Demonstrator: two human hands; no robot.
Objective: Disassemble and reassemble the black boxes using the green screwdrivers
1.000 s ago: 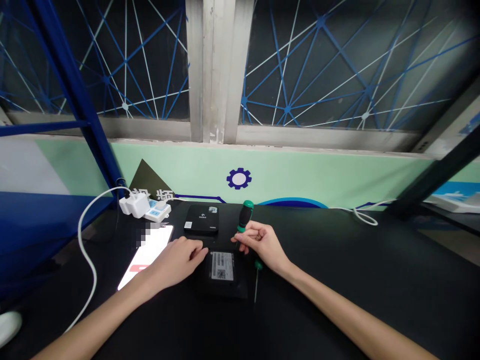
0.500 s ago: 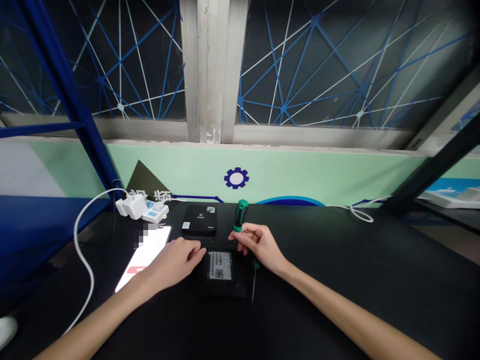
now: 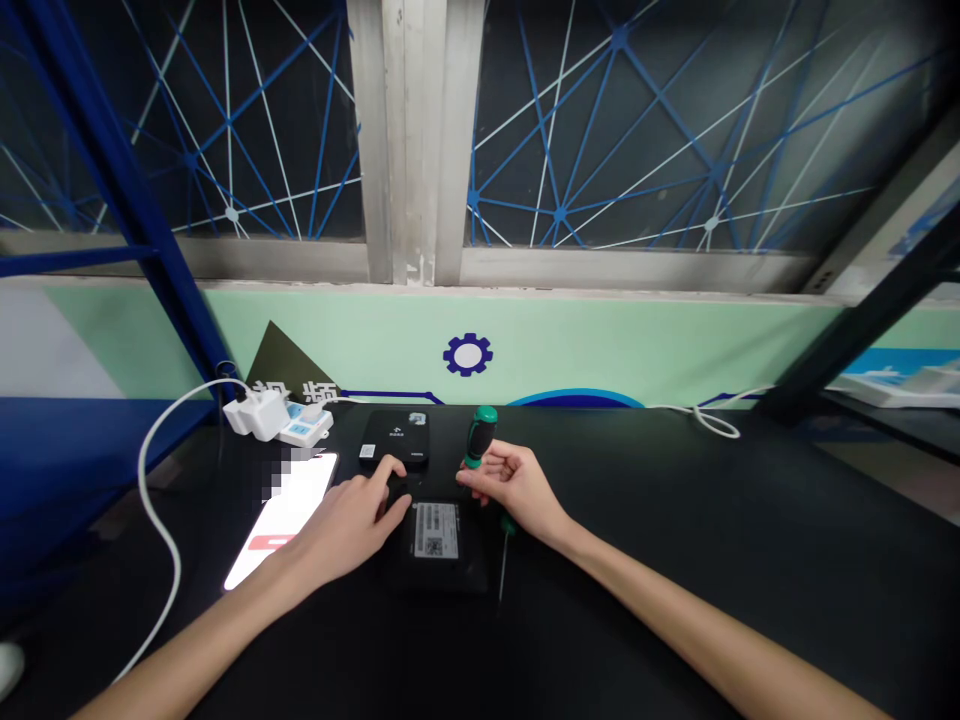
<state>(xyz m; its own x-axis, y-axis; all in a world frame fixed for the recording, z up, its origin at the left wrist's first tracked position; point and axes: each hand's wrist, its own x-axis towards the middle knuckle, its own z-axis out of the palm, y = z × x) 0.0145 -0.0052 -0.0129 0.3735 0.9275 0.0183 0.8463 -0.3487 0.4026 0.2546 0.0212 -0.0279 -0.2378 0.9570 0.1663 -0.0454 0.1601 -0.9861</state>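
Observation:
My right hand (image 3: 517, 485) pinches a screwdriver (image 3: 481, 437) with a green and black handle. The tool stands nearly upright over the back right corner of a flat black device (image 3: 439, 575). Its tip is hidden behind my fingers. A white label (image 3: 436, 530) faces up on the device. At the device's left edge, my left hand (image 3: 364, 515) is open, its index finger stretched towards the back and its thumb apart near the label. A second green-handled screwdriver (image 3: 502, 565) lies along the device's right side, its handle partly under my right hand.
A black box (image 3: 395, 437) with small stickers lies behind the device. To the left are a phone (image 3: 289, 515) with a lit screen, a white power strip (image 3: 307, 425) with plugs, and a looping white cable (image 3: 154, 500). Another white cable (image 3: 712, 420) lies at the back right.
My left index finger has stretched out from a curled position towards the black box. The held screwdriver leans slightly more to the right. The whole view has shifted a little.

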